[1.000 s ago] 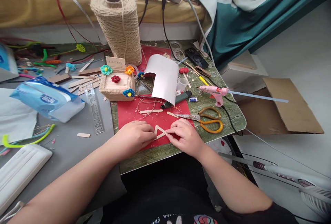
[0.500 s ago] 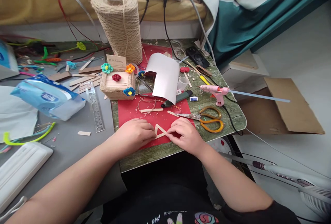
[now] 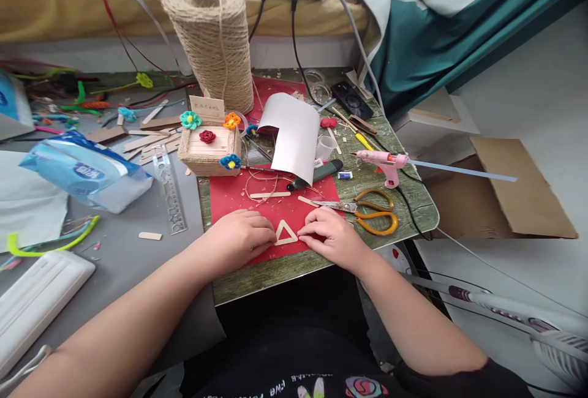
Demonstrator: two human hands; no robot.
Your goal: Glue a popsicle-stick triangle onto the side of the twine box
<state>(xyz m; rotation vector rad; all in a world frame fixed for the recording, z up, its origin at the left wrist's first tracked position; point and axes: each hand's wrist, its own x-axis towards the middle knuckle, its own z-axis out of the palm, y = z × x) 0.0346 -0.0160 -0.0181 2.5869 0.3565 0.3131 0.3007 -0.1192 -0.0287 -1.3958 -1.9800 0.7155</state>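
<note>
A small triangle (image 3: 287, 240) of pale wooden craft-stick pieces lies on a red sheet (image 3: 229, 198). My left hand (image 3: 245, 236) is closed at its left corner, thumb and fingertips on the wood. Just beside the right corner is my right hand (image 3: 334, 240), its thumb and index finger slightly apart and that corner showing free of them. Beyond the triangle lie a craft stick (image 3: 270, 195) and a shorter stick piece (image 3: 307, 201), near the blades of orange-handled scissors (image 3: 376, 223).
A pink glue gun (image 3: 386, 164) rests at the right. Behind are a twine-wrapped box (image 3: 209, 162) with flowers, a twine spool (image 3: 211, 49), a curled white sheet (image 3: 296, 141) and a dark green tool (image 3: 321, 172). Leftward lie a clear ruler (image 3: 169, 193) and a tissue pack (image 3: 87, 174).
My right hand's fingertips have drawn slightly right, off the triangle's right corner. More of the triangle now shows. My left hand stays at the left corner.
</note>
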